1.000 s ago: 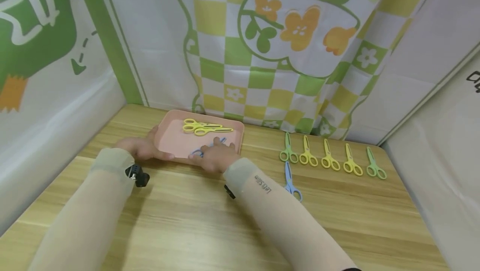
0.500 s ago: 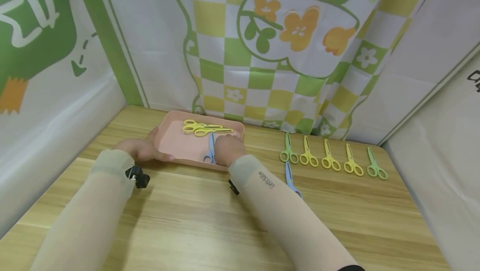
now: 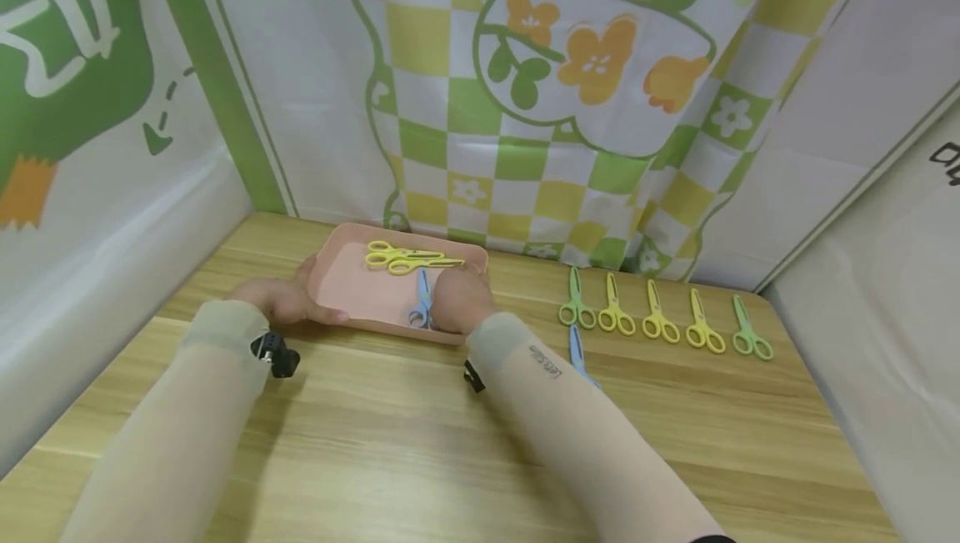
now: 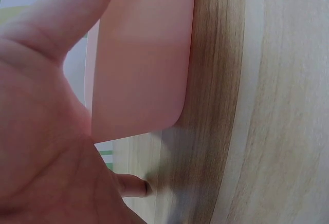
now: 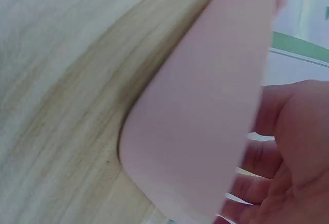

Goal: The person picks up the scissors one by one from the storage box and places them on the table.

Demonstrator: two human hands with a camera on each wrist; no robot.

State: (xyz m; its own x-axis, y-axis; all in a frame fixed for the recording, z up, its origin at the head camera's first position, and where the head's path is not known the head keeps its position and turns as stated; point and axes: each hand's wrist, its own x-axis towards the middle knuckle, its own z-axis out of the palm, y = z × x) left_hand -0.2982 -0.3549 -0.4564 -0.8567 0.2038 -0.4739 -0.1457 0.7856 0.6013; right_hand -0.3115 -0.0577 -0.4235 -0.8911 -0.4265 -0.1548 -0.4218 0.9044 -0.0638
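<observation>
My left hand [image 3: 288,299] braces the left end of a pink tray [image 3: 360,297]. Its thumb lies along the front wall and its fingers are spread at the left side; in the left wrist view the palm [image 4: 41,136] faces the tray's corner. In the tray, a pair of blue scissors [image 3: 422,293] stands blades away from me. Behind it lie yellow scissors [image 3: 386,253], overlapping one another. My right hand [image 3: 461,301] reaches into the tray's right end, just beside the blue scissors. The tray wall [image 5: 200,106] hides its fingertips in the right wrist view, so I cannot tell what they hold.
Along the table's back right runs a row of scissors: green [image 3: 576,301], several yellow [image 3: 653,314], and green [image 3: 748,330] at the end. Another blue pair [image 3: 577,351] lies before the row, partly behind my right forearm. A checked curtain [image 3: 487,134] borders the back.
The blue scissors in the tray have turned from slanting under my right hand to pointing straight away. My right hand has shifted right, beside them. The left hand stays at the tray's corner.
</observation>
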